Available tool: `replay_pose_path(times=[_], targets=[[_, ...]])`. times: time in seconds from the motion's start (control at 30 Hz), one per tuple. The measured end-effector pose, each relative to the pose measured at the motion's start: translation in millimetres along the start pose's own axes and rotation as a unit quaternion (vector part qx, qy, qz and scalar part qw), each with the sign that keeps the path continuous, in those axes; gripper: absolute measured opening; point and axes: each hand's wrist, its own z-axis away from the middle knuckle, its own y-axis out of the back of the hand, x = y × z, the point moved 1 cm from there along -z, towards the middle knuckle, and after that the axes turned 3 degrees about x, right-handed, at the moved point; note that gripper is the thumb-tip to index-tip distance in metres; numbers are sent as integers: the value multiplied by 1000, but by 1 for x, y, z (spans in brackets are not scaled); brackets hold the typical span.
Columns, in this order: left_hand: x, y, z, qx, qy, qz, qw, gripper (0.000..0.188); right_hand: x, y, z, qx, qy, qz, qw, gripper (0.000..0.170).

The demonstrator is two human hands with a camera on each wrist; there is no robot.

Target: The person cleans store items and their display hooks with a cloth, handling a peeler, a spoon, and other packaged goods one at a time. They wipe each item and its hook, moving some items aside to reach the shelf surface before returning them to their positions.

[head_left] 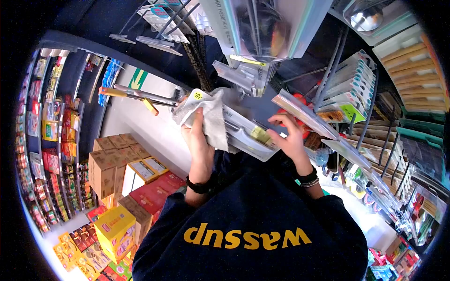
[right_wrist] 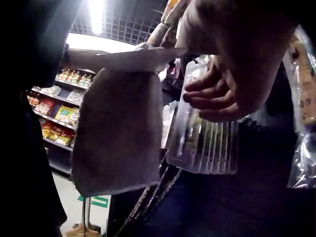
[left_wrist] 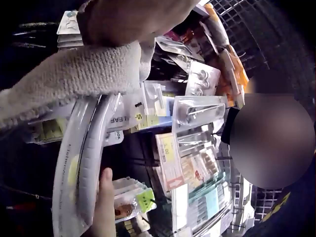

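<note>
My left hand (head_left: pixel 197 140) grips a grey-white terry cloth (head_left: pixel 214 122), the thumb laid over its upper part. The cloth hangs against a stack of clear plastic blister packs (head_left: pixel 248 132). From the right wrist side, the cloth (right_wrist: pixel 118 133) drops flat, left of the packs (right_wrist: pixel 202 148). My right hand (head_left: pixel 291 136) is at the right end of that stack, thumb near its corner and fingers loosely bent. In the right wrist view the fingers of my right hand (right_wrist: pixel 215 94) overlap the packs. One of its digits (left_wrist: pixel 104 207) runs along the pack edge in the left wrist view.
More packaged goods (head_left: pixel 344 84) hang on hooks at the right, and a large clear pack (head_left: pixel 262 28) hangs above. Brown cartons (head_left: pixel 110 161) and a yellow box (head_left: pixel 115 229) are stacked at the lower left. Stocked shelves (head_left: pixel 56 136) line the far left.
</note>
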Motion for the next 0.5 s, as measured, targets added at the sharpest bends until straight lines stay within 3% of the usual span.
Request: replay_pose_path(times=[0.1, 0.2, 0.33, 0.5], targets=[[-7, 3, -11, 11, -23, 22, 999, 35, 11, 9, 5, -74, -77, -59, 993, 22], [-10, 4, -15, 56, 5, 76, 995, 34, 7, 8, 11, -124, -131, -144, 973, 22], [-19, 5, -16, 53, 46, 100, 993, 40, -4, 1, 9, -210, -126, -64, 967, 20], [-17, 1, -10, 18, 28, 124, 992, 41, -9, -1, 8, -133, -131, -126, 974, 27]])
